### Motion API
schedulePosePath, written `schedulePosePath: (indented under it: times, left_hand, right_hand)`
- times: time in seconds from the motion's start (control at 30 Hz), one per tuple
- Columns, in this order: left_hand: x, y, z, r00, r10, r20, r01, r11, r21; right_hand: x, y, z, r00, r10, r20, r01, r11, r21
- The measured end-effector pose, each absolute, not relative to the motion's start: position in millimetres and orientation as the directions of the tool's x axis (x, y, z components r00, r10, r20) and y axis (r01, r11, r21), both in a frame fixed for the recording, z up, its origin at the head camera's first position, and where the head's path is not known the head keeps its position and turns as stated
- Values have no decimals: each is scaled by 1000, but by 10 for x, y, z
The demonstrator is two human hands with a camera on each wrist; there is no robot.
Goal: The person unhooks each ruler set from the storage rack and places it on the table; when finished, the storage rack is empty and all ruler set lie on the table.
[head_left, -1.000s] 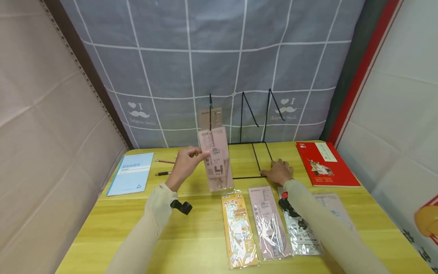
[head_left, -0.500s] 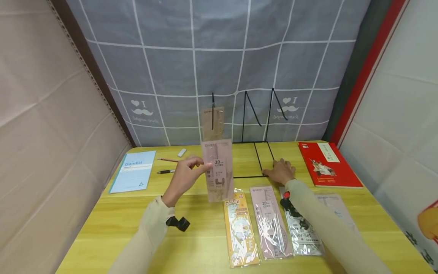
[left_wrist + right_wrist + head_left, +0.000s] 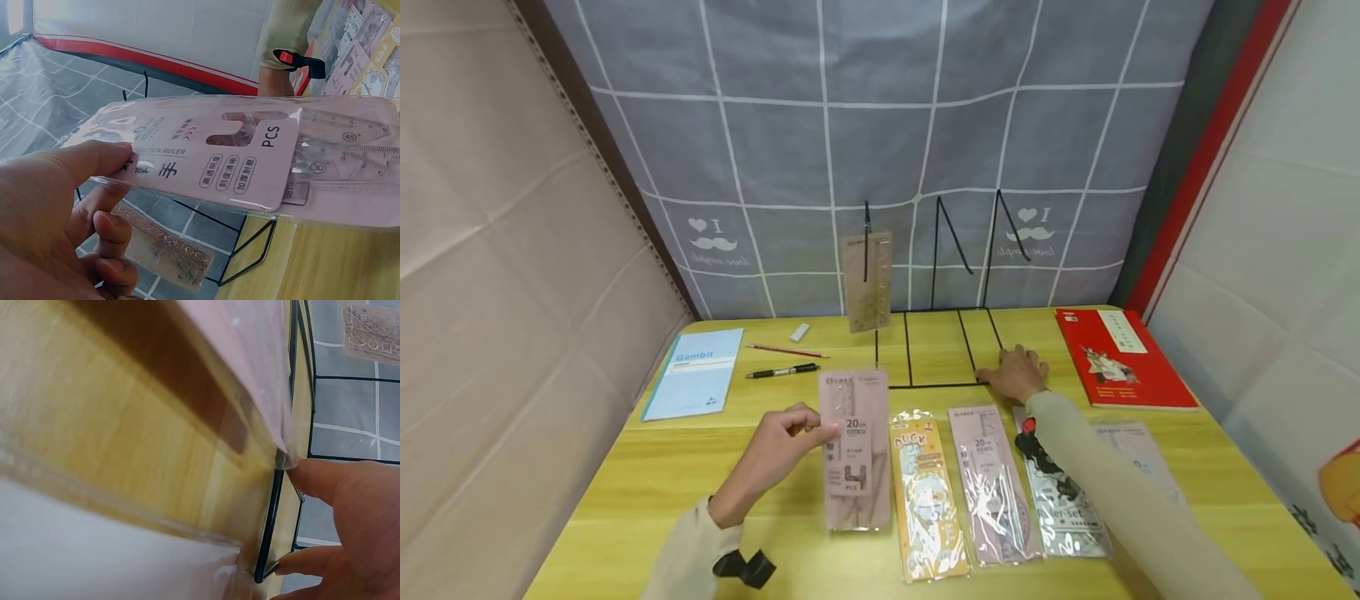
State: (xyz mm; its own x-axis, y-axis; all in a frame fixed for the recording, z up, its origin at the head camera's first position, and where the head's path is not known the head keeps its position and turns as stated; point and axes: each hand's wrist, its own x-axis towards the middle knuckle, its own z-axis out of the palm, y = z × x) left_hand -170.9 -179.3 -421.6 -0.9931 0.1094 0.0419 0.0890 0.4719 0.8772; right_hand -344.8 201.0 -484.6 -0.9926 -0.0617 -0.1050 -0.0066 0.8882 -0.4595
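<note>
My left hand (image 3: 775,454) pinches a pink ruler-set pack (image 3: 859,458) by its left edge, thumb on the printed front. It is held above the table, in front of the black wire display rack (image 3: 936,386). In the left wrist view, clear rulers and set squares show through the pack (image 3: 350,150). A similar pack (image 3: 868,296) hangs from the rack's left hook. My right hand (image 3: 1017,375) rests on the front right corner of the rack's base; in the right wrist view, its fairly straight thumb and a finger touch the wire (image 3: 269,525).
An orange duck pack (image 3: 928,500), a pink ruler pack (image 3: 992,492) and a black-and-white ruler-set pack (image 3: 1063,508) lie in front. A paler pack (image 3: 1138,458) is partly under the right sleeve. Red book (image 3: 1123,358), blue notebook (image 3: 694,375), pen (image 3: 782,371), pencil (image 3: 786,350) and eraser (image 3: 800,332) lie around.
My left hand has drawn the pink pack down and toward me, away from the left hook and the pack hanging there. The right hand has stayed at the rack's corner.
</note>
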Motion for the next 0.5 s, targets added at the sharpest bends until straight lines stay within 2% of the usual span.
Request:
schedulePosePath:
  times: [0.27, 0.5]
  left_hand:
    - [-1688, -1895, -4412, -998, 61, 10, 39, 504, 863]
    - [-1765, -1969, -4707, -996, 35, 88, 90, 632, 770]
  right_hand:
    - [-3440, 2012, -4834, -993, -61, -101, -8, 889, -458]
    - [-3436, 1995, -4831, -994, -53, -95, -5, 893, -449]
